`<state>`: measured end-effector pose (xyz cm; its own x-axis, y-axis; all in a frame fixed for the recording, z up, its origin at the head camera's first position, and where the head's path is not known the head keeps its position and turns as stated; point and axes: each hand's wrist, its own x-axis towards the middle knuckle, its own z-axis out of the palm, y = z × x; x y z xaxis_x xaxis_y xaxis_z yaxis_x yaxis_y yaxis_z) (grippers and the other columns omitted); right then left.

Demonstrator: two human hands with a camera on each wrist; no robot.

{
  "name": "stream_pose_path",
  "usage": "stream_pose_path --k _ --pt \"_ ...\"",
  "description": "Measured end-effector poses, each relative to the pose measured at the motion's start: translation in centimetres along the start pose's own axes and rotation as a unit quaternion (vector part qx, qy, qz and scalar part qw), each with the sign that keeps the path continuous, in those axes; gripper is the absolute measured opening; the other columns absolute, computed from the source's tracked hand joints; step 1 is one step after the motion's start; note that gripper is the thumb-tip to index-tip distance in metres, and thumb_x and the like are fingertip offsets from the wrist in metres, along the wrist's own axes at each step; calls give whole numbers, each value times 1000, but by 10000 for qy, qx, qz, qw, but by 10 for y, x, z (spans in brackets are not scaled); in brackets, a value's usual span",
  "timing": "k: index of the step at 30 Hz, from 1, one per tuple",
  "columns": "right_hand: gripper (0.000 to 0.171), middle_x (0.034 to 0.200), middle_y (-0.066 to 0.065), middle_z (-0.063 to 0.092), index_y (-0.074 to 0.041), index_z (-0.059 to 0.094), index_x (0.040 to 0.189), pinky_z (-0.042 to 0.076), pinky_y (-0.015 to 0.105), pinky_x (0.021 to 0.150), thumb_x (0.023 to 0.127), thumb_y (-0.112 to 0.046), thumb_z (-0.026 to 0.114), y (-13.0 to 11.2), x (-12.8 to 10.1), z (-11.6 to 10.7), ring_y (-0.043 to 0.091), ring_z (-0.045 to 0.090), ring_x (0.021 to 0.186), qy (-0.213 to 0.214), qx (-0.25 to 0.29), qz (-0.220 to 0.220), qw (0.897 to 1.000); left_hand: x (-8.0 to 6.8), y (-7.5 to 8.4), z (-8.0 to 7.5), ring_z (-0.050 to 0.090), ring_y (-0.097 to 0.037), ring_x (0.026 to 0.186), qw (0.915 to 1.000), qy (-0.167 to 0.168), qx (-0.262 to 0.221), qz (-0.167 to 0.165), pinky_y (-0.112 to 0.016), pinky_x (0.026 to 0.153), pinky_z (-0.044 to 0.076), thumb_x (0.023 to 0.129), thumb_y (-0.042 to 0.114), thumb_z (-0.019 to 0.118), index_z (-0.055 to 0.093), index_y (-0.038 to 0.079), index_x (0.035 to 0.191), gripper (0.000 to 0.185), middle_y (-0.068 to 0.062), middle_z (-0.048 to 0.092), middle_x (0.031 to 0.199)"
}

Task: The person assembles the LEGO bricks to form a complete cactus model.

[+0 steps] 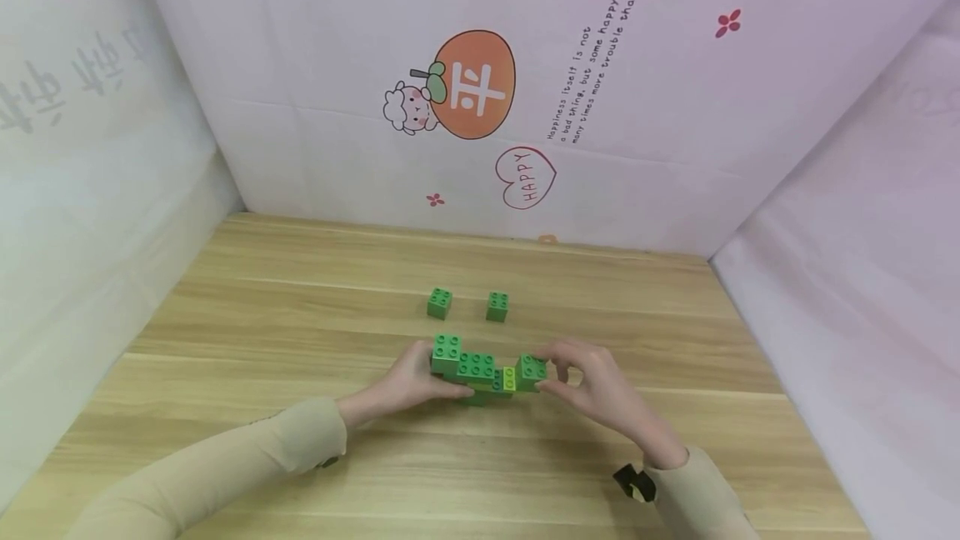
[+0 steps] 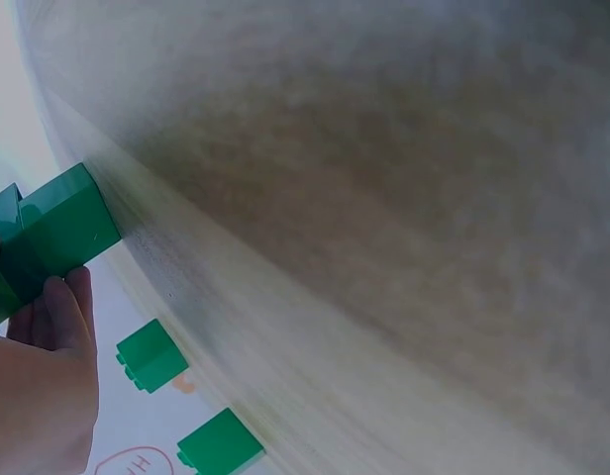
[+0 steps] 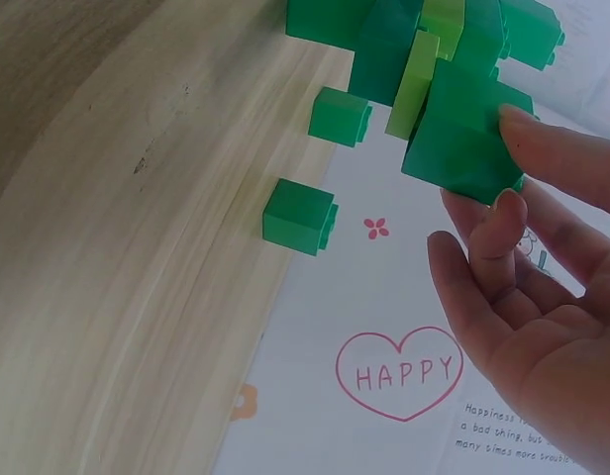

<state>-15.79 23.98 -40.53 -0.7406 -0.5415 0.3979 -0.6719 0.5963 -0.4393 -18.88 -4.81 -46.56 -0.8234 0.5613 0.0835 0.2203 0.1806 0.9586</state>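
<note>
Green block assembly (image 1: 476, 367), one: lying between the hands, long axis running crosswise from left to right; left hand (image 1: 407, 382) gripping its left end. Square block (image 1: 532, 368), one: right hand (image 1: 600, 386) pinching it against the yellow-green piece (image 1: 509, 378), joined or merely touching, cannot tell. Loose blocks, two: one (image 1: 439, 304) standing beyond the left hand, another (image 1: 497, 307) beyond the gap between hands, both resting on the worktop (image 1: 525, 473).
</note>
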Motion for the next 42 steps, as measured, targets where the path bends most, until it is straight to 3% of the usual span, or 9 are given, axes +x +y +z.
stream_pose_path --k 8,21,30,42 --pt "37 96 3 74 -6 71 107 55 21 64 72 -6 85 -1 1 0 1 54 67 -146 105 222 9996 -2 0 -1 71 -13 108 10000 -39 -30 20 -22 99 55 77 13 84 69 12 118 43 -4 74 118" --pt "40 102 1 74 -8 69 111 62 32 80 74 -7 84 -2 1 -2 10 68 82 -317 -11 337 9989 -1 4 0 71 -13 107 10000 -47 -14 22 -22 98 55 77 12 84 69 11 117 43 -5 74 117" --pt "41 98 -3 73 -9 70 111 61 34 82 73 -7 84 -1 2 -4 10 68 85 -283 -7 159 9995 -1 3 0 71 -14 106 9998 53 151 -110 -21 97 55 76 15 85 71 14 114 40 -2 75 114" --pt "42 102 2 74 -7 69 111 61 34 80 72 -6 85 0 3 -8 14 69 85 -276 -22 31 9996 -2 3 1 71 -15 108 9997 78 207 -121 -23 99 55 77 17 85 70 14 116 43 -2 75 116"
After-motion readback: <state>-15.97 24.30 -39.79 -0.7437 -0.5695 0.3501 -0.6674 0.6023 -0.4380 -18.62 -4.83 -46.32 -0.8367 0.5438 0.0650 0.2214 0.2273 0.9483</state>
